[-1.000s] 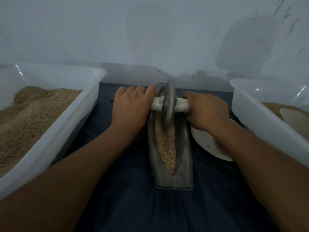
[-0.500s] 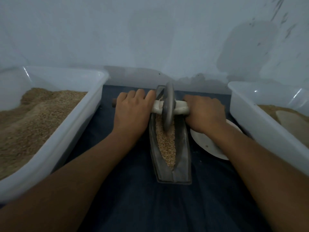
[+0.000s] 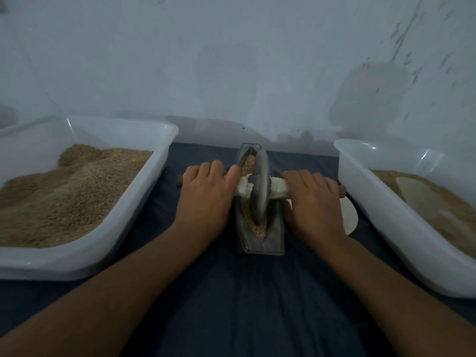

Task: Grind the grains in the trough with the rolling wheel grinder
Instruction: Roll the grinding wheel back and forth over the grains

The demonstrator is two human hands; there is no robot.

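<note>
1. One view only: head cam, wide-angle, worn by the person, so no 2nd view to share anything.
2. Faces fwd & down over both forearms onto a dark cloth [image 3: 244,305].
3. Close in: trough [image 3: 273,235] sits centre frame, wall [image 3: 231,60] fills the top half.
4. Left tub [image 3: 144,202] & right tub [image 3: 373,217] cut off by the frame edges.

Trough [image 3: 260,235] between tubs [image 3: 144,202]; wheel [image 3: 259,186] in trough.

Both hands [image 3: 203,199] on wheel grinder [image 3: 259,188]
</note>
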